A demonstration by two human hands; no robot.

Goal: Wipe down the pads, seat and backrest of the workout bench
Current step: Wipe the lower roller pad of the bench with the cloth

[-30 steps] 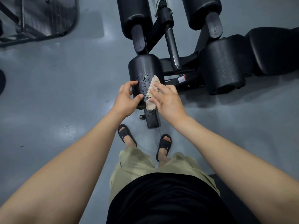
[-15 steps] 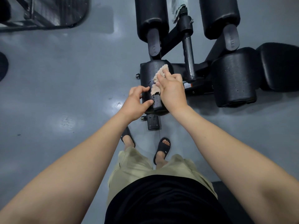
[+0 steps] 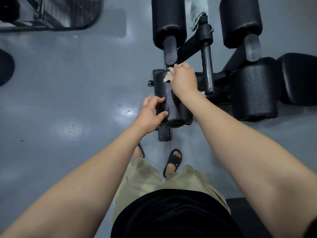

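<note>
A black roller pad (image 3: 171, 107), wet with droplets, lies lengthwise just in front of my feet. My left hand (image 3: 151, 113) grips its near left side, thumb and fingers curled round it. My right hand (image 3: 184, 79) holds a beige cloth (image 3: 168, 77) against the pad's far end; most of the cloth is hidden under the hand. A second wet roller pad (image 3: 253, 90) sits to the right, and the black seat (image 3: 300, 78) lies beyond it at the right edge. Two more roller pads (image 3: 169, 19) (image 3: 240, 18) stand further away.
A metal post (image 3: 207, 67) of the bench frame rises between the pads, with a grey rag (image 3: 199, 12) draped at its top. A dark machine base (image 3: 51, 12) occupies the upper left. The grey floor (image 3: 68, 83) shows wet patches. My sandalled feet (image 3: 172, 160) stand near the bench foot.
My right hand has slid the cloth along the pad from its middle to its far end. The left hand has kept its grip on the near side. The view has moved closer.
</note>
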